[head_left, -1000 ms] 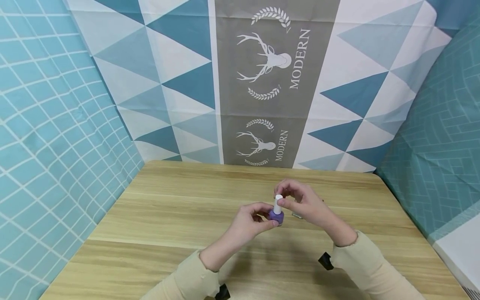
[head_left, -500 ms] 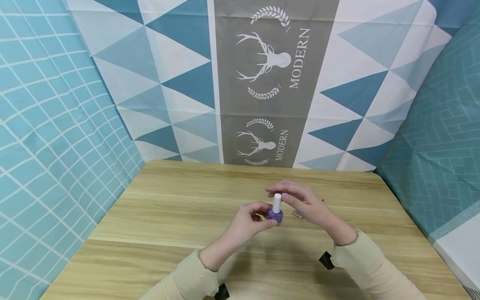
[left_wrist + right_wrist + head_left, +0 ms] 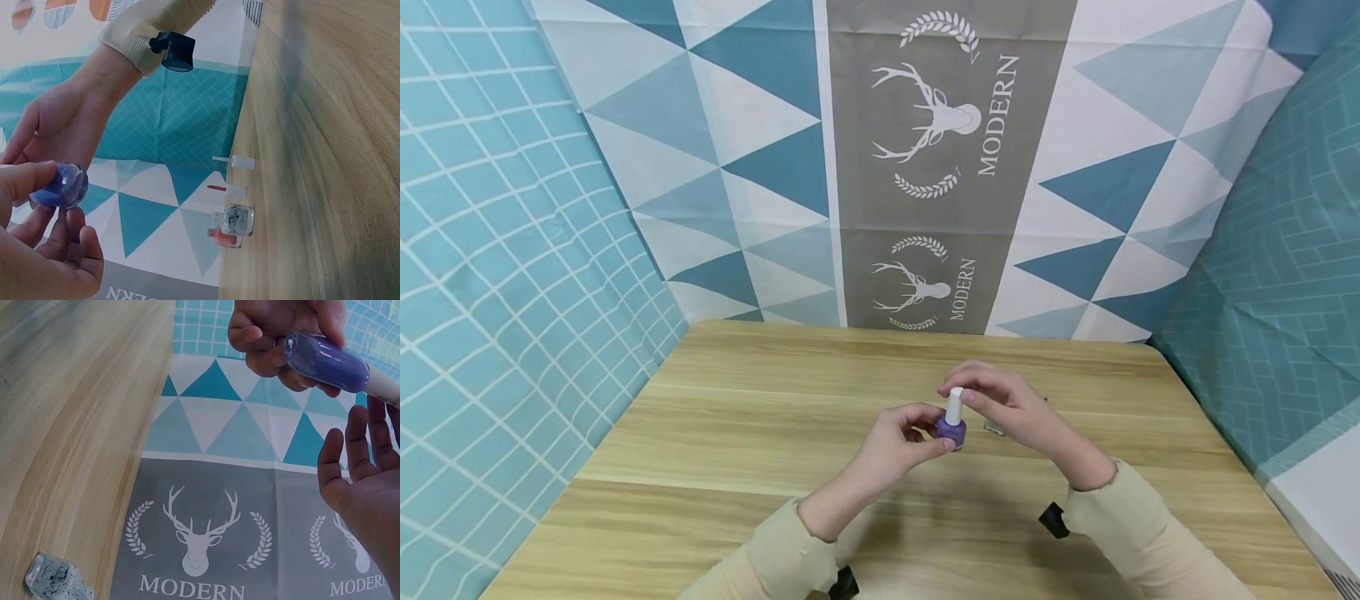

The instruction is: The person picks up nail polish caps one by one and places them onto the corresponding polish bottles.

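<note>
A purple nail polish bottle (image 3: 951, 431) with a tall white cap (image 3: 954, 407) is held up above the wooden table. My left hand (image 3: 897, 442) pinches its glass body between thumb and fingers. At the cap's top, my right hand (image 3: 996, 400) has its thumb on the near side and its fingertips on the far side. From the right wrist view, the bottle (image 3: 328, 361) lies slantwise across the picture, its cap running off the right edge, and the right hand's fingers (image 3: 359, 440) are bent beneath the cap.
Behind the right hand, a clear bottle with dark flecks (image 3: 239, 220) stands on the table (image 3: 312, 187), beside a red polish bottle (image 3: 224, 237). Two loose white caps with brushes stand near them, one brush pale (image 3: 242, 162), one red (image 3: 236, 190). Patterned cloth walls (image 3: 917, 167) enclose the table.
The right hand's fingers have come off the cap, spread apart, and closed in around its top again. The left hand keeps the bottle nearly still.
</note>
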### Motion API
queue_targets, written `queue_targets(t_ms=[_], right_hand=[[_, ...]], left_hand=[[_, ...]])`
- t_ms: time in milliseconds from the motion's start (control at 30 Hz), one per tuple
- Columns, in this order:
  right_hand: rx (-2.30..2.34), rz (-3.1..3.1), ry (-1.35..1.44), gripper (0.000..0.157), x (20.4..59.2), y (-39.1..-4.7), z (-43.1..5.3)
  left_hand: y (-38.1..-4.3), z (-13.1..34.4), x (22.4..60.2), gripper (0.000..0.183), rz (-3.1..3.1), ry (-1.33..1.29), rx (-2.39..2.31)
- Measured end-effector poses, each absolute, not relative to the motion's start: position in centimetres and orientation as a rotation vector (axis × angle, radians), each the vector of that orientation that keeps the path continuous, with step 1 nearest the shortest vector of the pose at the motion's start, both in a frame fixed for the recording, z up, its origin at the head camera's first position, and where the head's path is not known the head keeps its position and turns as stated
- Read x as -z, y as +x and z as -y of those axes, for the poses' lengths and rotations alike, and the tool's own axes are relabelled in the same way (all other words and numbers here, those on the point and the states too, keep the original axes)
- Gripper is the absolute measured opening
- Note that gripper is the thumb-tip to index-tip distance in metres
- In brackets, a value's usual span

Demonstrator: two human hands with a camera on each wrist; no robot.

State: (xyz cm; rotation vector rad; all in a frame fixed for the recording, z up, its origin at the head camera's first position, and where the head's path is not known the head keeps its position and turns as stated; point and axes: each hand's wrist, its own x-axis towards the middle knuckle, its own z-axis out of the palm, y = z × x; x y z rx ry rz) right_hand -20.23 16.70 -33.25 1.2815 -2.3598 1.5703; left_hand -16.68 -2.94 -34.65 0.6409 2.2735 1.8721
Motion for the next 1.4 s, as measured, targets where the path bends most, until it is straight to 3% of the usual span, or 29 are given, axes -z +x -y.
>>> queue_targets(t_ms=[867,1133,1400], right_hand=[[-1.603,2.329,1.195,0.011,33.78,-20.68,-16.58],[-1.612,2.395,1.126,0.023,33.81,-20.36,-16.54],[-1.577,2.284,1.343,0.028,33.57,-20.32,-16.75]], left_hand=[[-16.69,2.81,34.78,0.023,-2.291,0.658,-1.852],[-16.66,2.93,34.88,0.022,-2.278,0.649,-1.864],[-16.71,2.96,34.81,0.023,-2.29,0.633,-1.859]])
